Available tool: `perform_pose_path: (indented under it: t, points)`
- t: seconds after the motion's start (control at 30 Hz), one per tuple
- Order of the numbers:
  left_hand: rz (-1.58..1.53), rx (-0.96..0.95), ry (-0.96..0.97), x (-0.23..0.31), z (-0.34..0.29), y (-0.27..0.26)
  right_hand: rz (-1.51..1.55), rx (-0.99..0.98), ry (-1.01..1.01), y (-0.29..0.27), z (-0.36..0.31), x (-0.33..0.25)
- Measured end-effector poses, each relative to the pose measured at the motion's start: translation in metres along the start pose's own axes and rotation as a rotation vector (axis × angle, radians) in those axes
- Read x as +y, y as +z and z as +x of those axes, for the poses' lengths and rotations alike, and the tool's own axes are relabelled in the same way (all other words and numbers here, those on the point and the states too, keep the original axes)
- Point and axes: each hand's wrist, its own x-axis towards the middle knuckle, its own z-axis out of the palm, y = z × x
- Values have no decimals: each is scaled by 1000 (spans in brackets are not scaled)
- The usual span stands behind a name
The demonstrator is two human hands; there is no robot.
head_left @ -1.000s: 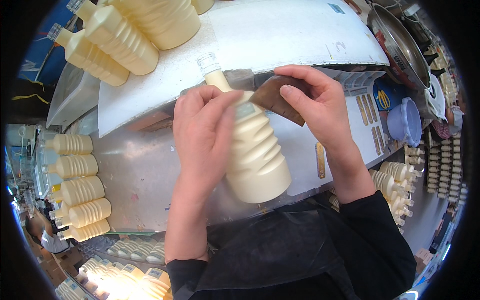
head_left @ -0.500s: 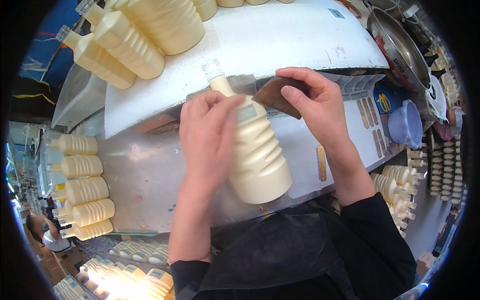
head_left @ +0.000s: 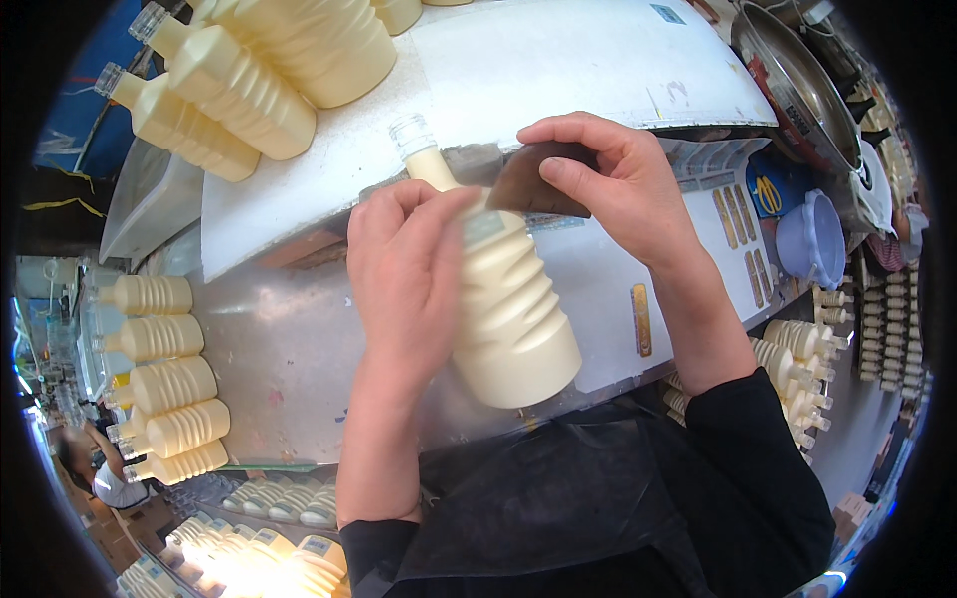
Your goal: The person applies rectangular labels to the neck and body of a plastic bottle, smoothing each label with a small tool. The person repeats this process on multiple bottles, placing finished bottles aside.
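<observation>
A cream ribbed plastic bottle [head_left: 513,319] lies tilted before me, its transparent threaded neck [head_left: 411,135] pointing away and its base toward me. My left hand [head_left: 404,269] curls at the left of its shoulder, fingers bent against it; the thumb side is slightly blurred. On the shoulder sits a pale greenish label [head_left: 484,228], partly covered by that hand. Between thumb and fingers my right hand [head_left: 608,184] pinches a dark brown flat scraper-like piece [head_left: 538,184], whose lower left corner is close to the bottle's shoulder, just above the label.
Cream bottles [head_left: 239,90] stand on the white raised board [head_left: 558,60] at far left. Several more bottles [head_left: 164,384] lie along the table's left edge. Label strips [head_left: 641,319] rest on a sheet at right, beside a lavender bucket [head_left: 809,239] and yellow-handled scissors [head_left: 767,194].
The brown piece in my right hand has shifted slightly left and tilted, its lower corner nearer the bottle's shoulder. My left hand stays at the bottle. The whole view has shifted a little.
</observation>
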Motion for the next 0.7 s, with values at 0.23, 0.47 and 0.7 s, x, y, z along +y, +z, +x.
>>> perform_pose_path:
  t: [0.23, 0.47, 0.7]
  points:
    - [-11, -28, -14, 3, 1, -3, 104, 0, 92, -2, -2, 0]
    - [-65, -17, -28, 2, 0, -2, 128, -17, 109, 3, -8, -1]
    - [-130, -28, -54, -4, -3, -4, 188, -177, 352, 7, -10, -20]
